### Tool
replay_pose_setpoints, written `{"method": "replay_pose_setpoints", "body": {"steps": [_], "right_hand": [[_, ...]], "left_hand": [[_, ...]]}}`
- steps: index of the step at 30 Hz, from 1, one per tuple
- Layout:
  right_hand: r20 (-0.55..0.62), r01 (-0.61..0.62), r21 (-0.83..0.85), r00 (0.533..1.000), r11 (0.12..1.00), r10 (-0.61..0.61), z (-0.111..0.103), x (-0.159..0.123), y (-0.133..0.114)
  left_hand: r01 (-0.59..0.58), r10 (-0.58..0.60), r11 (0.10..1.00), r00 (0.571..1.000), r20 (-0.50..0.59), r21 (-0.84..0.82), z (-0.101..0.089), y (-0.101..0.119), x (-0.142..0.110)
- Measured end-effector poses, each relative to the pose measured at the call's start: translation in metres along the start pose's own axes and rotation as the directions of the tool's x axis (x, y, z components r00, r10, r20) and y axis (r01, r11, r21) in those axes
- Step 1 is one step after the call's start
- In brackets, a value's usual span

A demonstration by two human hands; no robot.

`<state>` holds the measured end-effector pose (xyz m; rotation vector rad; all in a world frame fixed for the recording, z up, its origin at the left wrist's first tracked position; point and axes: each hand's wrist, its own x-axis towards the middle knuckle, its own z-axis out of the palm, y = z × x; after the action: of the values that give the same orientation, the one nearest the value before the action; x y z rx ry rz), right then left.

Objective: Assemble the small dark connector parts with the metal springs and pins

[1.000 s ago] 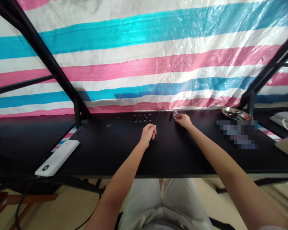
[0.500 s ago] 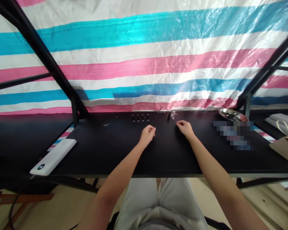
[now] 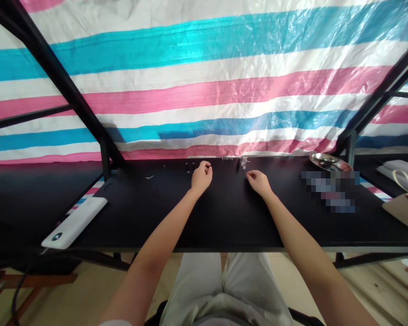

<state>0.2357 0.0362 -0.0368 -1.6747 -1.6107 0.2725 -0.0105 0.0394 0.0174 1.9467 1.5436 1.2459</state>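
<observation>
My left hand (image 3: 202,177) is over the right part of a row of small dark pieces with pale ends (image 3: 187,168), hiding some of them. Its fingers are curled together, and whatever they pinch cannot be made out. To the right, my right hand (image 3: 259,183) hovers low over the black table with thumb and fingertips pressed together; anything in that pinch is too small to see. Just beyond it lies a little cluster of clear and metallic bits (image 3: 244,162) beside a short black piece (image 3: 238,164). A line of tiny silvery parts (image 3: 227,159) sits along the back edge.
A white power bank (image 3: 75,222) with a cable lies at the left of the black table (image 3: 224,222). A thin bent wire-like piece (image 3: 149,177) lies left of the row. A round metal dish (image 3: 329,162) stands back right, near a blurred patch and a beige bag (image 3: 404,210).
My right hand has drawn back from the cluster of clear and metallic bits. My left hand has moved forward and left, onto the row of dark pieces.
</observation>
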Motion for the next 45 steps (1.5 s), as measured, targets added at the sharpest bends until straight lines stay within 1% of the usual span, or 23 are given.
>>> {"method": "replay_pose_setpoints", "body": {"steps": [2, 4, 9, 11, 15, 21, 26, 28, 29, 31, 33, 35, 37, 39, 41, 43, 45], "right_hand": [[0.001, 0.032, -0.006, 0.999, 0.999, -0.032, 0.0, 0.0, 0.001], [-0.001, 0.064, 0.0, 0.998, 0.998, -0.064, 0.0, 0.0, 0.0], [0.004, 0.156, 0.019, 0.988, 0.988, -0.156, 0.0, -0.001, -0.003], [0.014, 0.185, 0.025, 0.982, 0.982, -0.186, 0.0, -0.001, -0.004], [0.032, 0.235, 0.037, 0.971, 0.971, -0.236, 0.0, -0.002, -0.006], [0.036, 0.25, 0.047, 0.967, 0.967, -0.252, 0.0, -0.003, -0.009], [0.048, 0.266, 0.056, 0.962, 0.962, -0.269, -0.001, -0.004, -0.011], [0.059, 0.268, 0.067, 0.96, 0.961, -0.272, -0.002, -0.004, -0.012], [0.063, 0.27, 0.071, 0.96, 0.96, -0.275, -0.002, -0.004, -0.012], [0.056, 0.277, 0.081, 0.958, 0.957, -0.282, -0.002, -0.005, -0.014], [0.035, 0.284, 0.103, 0.957, 0.953, -0.289, -0.003, -0.006, -0.017], [0.012, 0.281, 0.145, 0.958, 0.949, -0.285, -0.004, -0.009, -0.024], [-0.005, 0.277, 0.196, 0.96, 0.941, -0.281, -0.005, -0.013, -0.034], [-0.023, 0.284, 0.246, 0.957, 0.927, -0.288, -0.006, -0.018, -0.045], [-0.027, 0.287, 0.291, 0.956, 0.913, -0.292, -0.006, -0.024, -0.056], [-0.001, 0.262, 0.336, 0.961, 0.905, -0.277, -0.005, -0.028, -0.065], [0.037, 0.227, 0.394, 0.964, 0.891, -0.262, -0.003, -0.032, -0.071]], "left_hand": [[0.028, -0.028, 0.999, 1.0, -0.01, 0.023, 0.002, -0.001, 0.008], [0.06, -0.06, 0.997, 0.998, 0.009, 0.054, 0.004, -0.003, 0.015], [0.093, -0.111, 0.955, 0.993, 0.047, 0.283, 0.009, -0.008, 0.032], [0.095, -0.123, 0.939, 0.99, 0.065, 0.33, 0.011, -0.009, 0.037], [0.106, -0.147, 0.927, 0.985, 0.09, 0.361, 0.014, -0.008, 0.04], [0.123, -0.16, 0.922, 0.984, 0.073, 0.367, 0.018, -0.003, 0.04], [0.128, -0.158, 0.92, 0.986, 0.051, 0.372, 0.019, -0.005, 0.037], [0.13, -0.147, 0.939, 0.989, 0.029, 0.319, 0.02, -0.007, 0.033], [0.122, -0.133, 0.956, 0.991, 0.023, 0.265, 0.02, -0.007, 0.03], [0.088, -0.091, 0.991, 0.995, 0.027, 0.096, 0.019, -0.007, 0.022], [0.077, -0.068, 0.988, 0.996, 0.064, -0.137, 0.018, -0.004, 0.012], [0.145, -0.106, 0.925, 0.986, 0.126, -0.351, 0.015, 0.002, 0.001], [0.23, -0.162, 0.844, 0.971, 0.178, -0.484, 0.012, 0.01, -0.01], [0.286, -0.197, 0.782, 0.956, 0.217, -0.554, 0.009, 0.017, -0.019], [0.308, -0.195, 0.736, 0.949, 0.248, -0.602, 0.007, 0.022, -0.026], [0.3, -0.168, 0.71, 0.951, 0.261, -0.637, 0.005, 0.024, -0.032], [0.275, -0.138, 0.702, 0.958, 0.253, -0.657, 0.005, 0.025, -0.036]]}}
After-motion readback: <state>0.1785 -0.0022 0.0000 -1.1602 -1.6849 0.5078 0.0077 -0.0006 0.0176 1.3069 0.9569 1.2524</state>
